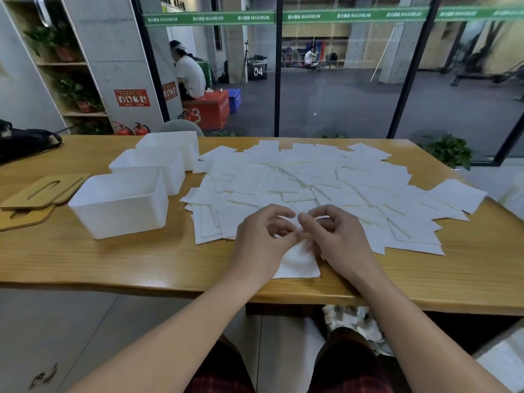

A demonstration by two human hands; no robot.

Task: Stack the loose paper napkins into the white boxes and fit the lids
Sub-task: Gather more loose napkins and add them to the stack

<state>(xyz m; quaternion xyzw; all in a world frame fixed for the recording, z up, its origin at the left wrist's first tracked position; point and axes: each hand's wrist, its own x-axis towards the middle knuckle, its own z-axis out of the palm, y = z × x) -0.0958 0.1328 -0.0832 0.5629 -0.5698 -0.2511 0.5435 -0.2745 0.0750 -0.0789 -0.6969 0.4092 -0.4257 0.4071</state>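
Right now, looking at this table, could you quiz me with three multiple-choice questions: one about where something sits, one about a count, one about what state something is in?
1. Where do the wooden lids lie?
A. On the boxes
B. On the table, left of the boxes
C. On the floor

2. How many white boxes stand on the table?
A. One
B. Three
C. Five

3. What are the hands doing?
A. Both pinch a napkin at the table's near edge
B. Both rest flat on a lid
C. Both lift a box

Answers:
1. B: the lids lie stacked beside the nearest box, none fitted.
2. B: three open boxes stand in a row running away from the viewer.
3. A: the left hand and right hand meet with curled fingers over one napkin, apart from the loose napkins.
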